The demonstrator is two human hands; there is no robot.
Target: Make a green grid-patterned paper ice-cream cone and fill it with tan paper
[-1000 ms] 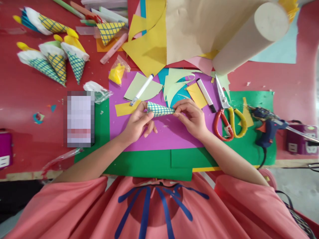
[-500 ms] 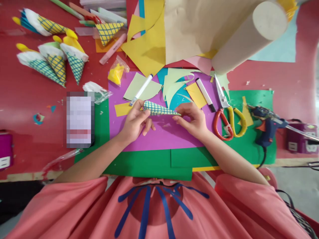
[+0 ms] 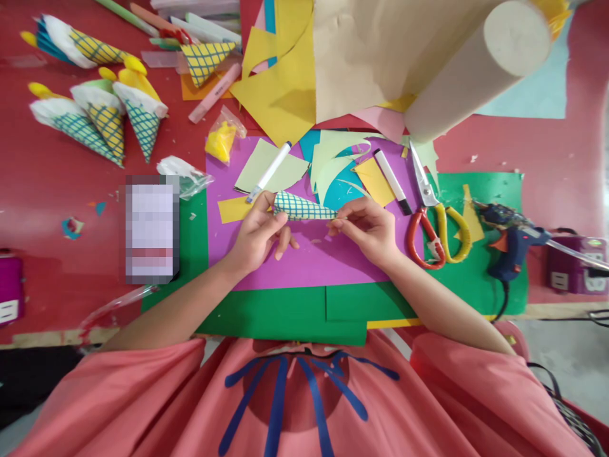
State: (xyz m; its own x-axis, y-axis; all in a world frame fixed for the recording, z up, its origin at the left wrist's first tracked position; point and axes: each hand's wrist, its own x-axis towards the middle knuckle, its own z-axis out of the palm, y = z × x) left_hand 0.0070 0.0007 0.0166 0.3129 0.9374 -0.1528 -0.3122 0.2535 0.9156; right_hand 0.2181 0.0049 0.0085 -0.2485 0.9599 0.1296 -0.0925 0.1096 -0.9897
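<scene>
Paper cone (image 3: 304, 207) with blue crosshatch: main risk is crushing. Thin wall, so too hard a squeeze from the left hand (image 3: 257, 235) would probably dent the wide end. Twist from the right hand (image 3: 368, 228) could crease or skew the tip. If the overlap isn't glued (seam bond can't be judged from here), easing off could let it unroll.

Position: cone lies roughly level between the hands, above the purple sheet (image 3: 309, 266), tip toward the right. Left thumb and forefinger pinch the wide end, other fingers loosely curled below. Right thumb and fingertips pinch at the tip, partly hiding it; grip firmness, can't tell. Scissors (image 3: 429, 198) sit apart, beyond the right hand.
</scene>
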